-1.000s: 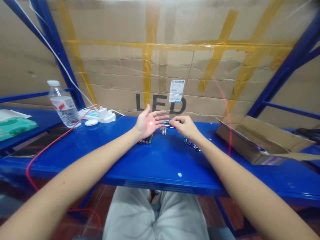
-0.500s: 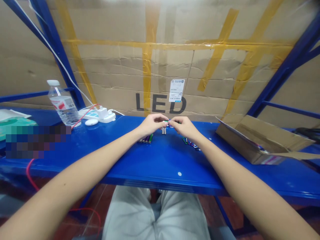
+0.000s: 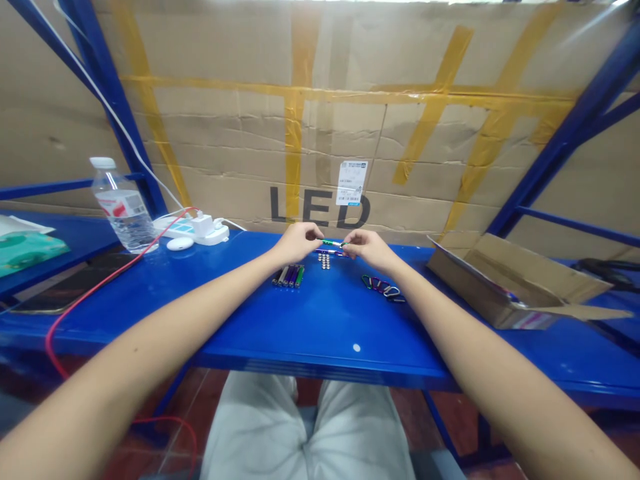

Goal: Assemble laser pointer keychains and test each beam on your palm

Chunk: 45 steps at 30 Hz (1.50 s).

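1. Far left on the blue counter (image 3: 320, 327) there's a green packet (image 3: 25, 248), then a water bottle (image 3: 123, 207) standing upright. Just beside it are a white power strip (image 3: 193, 229) and a small white puck (image 3: 180, 244). A red cable (image 3: 95, 287) trails off the front edge.
2. The left hand (image 3: 296, 243) is out over the back of the counter. Its fingers are pinched on the left end of a small green tube (image 3: 331, 243), which is held level just above the surface.
3. Under that hand lies a row of coloured tubes (image 3: 289, 275), side by side. A little cluster of silver button cells (image 3: 325, 261) sits right below the held tube.
4. The right hand (image 3: 367, 248) pinches the tube's other end, fingers closed on it. From here it looks like the two ends are being worked against each other, twisted or pulled, though I can't tell which.
5. Anything further with a piece this small calls for a firm fingertip grip on each end. It should stay over the counter so loose bits don't roll off.
6. Right of the hands is a tangle of coloured carabiners (image 3: 383, 288). Well apart from them is an open cardboard box (image 3: 505, 280).
7. A second ago the left palm lay open and upturned with a red dot of light on it, while only the right hand held the tube. Then both hands closed together. Now they've drawn slightly apart, and the green shows between them.
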Each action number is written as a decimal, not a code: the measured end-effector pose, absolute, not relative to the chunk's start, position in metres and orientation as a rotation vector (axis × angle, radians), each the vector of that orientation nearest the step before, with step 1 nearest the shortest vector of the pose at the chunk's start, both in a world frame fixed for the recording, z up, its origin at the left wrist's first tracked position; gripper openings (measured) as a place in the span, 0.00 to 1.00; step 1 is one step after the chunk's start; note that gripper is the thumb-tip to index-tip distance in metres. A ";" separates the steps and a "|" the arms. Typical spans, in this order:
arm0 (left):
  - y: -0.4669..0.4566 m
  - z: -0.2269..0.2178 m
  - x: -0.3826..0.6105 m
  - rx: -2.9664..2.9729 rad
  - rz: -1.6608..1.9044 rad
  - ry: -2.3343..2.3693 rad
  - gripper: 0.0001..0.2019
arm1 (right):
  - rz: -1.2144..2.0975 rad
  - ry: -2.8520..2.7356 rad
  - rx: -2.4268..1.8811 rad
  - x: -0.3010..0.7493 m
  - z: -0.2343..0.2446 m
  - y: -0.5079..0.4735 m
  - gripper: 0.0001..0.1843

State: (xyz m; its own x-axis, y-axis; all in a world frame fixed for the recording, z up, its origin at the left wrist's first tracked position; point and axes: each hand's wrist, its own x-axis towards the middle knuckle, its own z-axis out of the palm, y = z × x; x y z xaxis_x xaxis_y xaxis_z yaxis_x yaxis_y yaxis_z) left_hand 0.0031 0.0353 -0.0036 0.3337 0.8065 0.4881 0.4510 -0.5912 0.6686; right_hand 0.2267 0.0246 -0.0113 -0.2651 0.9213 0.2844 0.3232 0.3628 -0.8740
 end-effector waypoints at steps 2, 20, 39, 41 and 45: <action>0.047 0.000 0.004 2.228 1.145 1.123 0.03 | 0.856 -1.776 -1.118 0.229 -0.010 0.035 0.05; 0.133 -0.018 0.019 2.267 0.625 1.211 0.09 | 0.299 -2.303 -1.343 0.236 -0.034 0.103 0.13; 0.127 -0.022 0.028 2.254 0.611 1.106 0.13 | 0.272 -2.317 -1.332 0.240 -0.031 0.090 0.16; 0.127 -0.021 0.029 2.259 0.619 1.111 0.12 | 0.254 -2.312 -1.348 0.240 -0.031 0.088 0.16; 0.127 -0.021 0.031 2.266 0.627 1.121 0.11 | 0.229 -2.281 -1.369 0.239 -0.031 0.087 0.16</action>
State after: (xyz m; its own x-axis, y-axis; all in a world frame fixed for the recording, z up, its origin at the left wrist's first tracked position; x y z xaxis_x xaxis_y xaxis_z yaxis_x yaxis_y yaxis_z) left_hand 0.0312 0.1269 -0.0207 0.5478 0.8193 0.1693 0.5727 -0.5148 0.6380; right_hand 0.2392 0.0873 -0.0307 -0.3940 0.8672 0.3046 0.7894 0.4890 -0.3711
